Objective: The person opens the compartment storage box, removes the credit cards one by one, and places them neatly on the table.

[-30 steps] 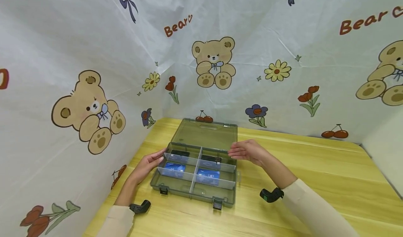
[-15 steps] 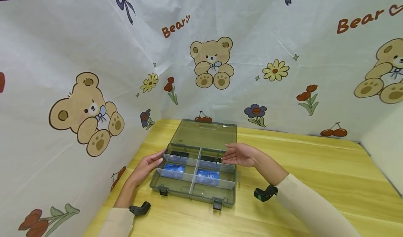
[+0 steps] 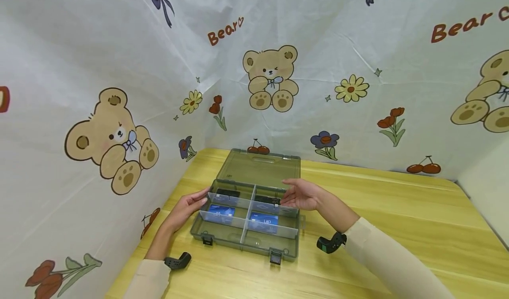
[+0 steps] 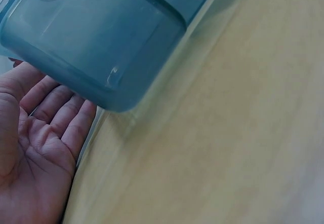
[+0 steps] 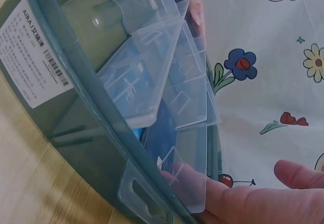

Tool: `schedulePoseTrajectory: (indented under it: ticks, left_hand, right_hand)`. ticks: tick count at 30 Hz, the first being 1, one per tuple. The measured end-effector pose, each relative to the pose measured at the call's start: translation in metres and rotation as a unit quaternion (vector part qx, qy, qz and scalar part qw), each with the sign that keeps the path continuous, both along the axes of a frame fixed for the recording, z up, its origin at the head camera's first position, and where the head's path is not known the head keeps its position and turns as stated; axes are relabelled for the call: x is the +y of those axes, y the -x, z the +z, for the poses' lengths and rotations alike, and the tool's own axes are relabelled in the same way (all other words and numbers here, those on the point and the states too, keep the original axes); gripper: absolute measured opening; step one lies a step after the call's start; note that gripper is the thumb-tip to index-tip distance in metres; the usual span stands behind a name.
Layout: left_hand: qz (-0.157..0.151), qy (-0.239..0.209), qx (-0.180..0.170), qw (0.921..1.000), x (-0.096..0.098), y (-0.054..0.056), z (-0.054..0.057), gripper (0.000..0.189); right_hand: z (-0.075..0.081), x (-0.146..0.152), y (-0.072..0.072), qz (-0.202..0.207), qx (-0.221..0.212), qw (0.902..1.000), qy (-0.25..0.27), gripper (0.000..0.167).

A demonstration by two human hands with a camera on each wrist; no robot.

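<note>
A grey-green clear plastic organizer box [image 3: 270,247] lies with its lid [image 3: 258,168] folded back. Translucent dividers split it into several compartments. Black cards, one [image 3: 228,193] at back left and another marked VIP [image 3: 266,200] at back right, lie in the rear row. In the row before them are two blue cards, left [image 3: 221,211] and right [image 3: 264,220]. My left hand [image 3: 184,210] touches the box's left side with its fingers extended. My right hand [image 3: 304,194] reaches into the back right compartment, fingertips by the black card and thumb raised apart; its tips are partly hidden behind a divider.
Beneath the box is a yellow wood-grain table [image 3: 377,228]. A bear-print cloth [image 3: 310,38] hangs behind and to the left. Two latches, one [image 3: 275,257] at right front, stick out from the box. The front compartments hold no cards.
My right hand has moved left and slightly down, from beside the box's right rim into the back right compartment. My left hand stays at the box's left side.
</note>
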State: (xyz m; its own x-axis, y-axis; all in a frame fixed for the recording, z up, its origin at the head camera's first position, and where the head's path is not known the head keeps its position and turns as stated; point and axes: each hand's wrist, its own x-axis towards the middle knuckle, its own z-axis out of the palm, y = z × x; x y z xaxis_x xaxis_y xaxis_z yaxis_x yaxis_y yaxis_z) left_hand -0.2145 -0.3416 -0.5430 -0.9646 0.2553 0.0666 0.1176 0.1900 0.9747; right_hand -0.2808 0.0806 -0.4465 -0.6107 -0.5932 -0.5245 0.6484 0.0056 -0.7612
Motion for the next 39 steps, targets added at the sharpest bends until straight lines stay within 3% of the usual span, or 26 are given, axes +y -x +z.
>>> schedulePoseTrajectory:
  ticks: [17, 27, 39]
  left_hand:
    - [0.008, -0.017, 0.008, 0.9998, 0.002, -0.001, 0.0, 0.051]
    - [0.003, -0.015, 0.018, 0.9997, 0.001, -0.001, 0.0, 0.05]
    - [0.011, -0.008, 0.01, 0.9999, 0.001, -0.001, 0.001, 0.051]
  right_hand:
    - [0.0, -0.007, -0.006, -0.025, 0.019, 0.9994, -0.015, 0.066]
    - [-0.003, -0.012, -0.008, -0.005, 0.129, 0.9899, -0.058, 0.051]
    - [-0.007, -0.016, -0.008, -0.005, 0.204, 0.9724, -0.113, 0.045]
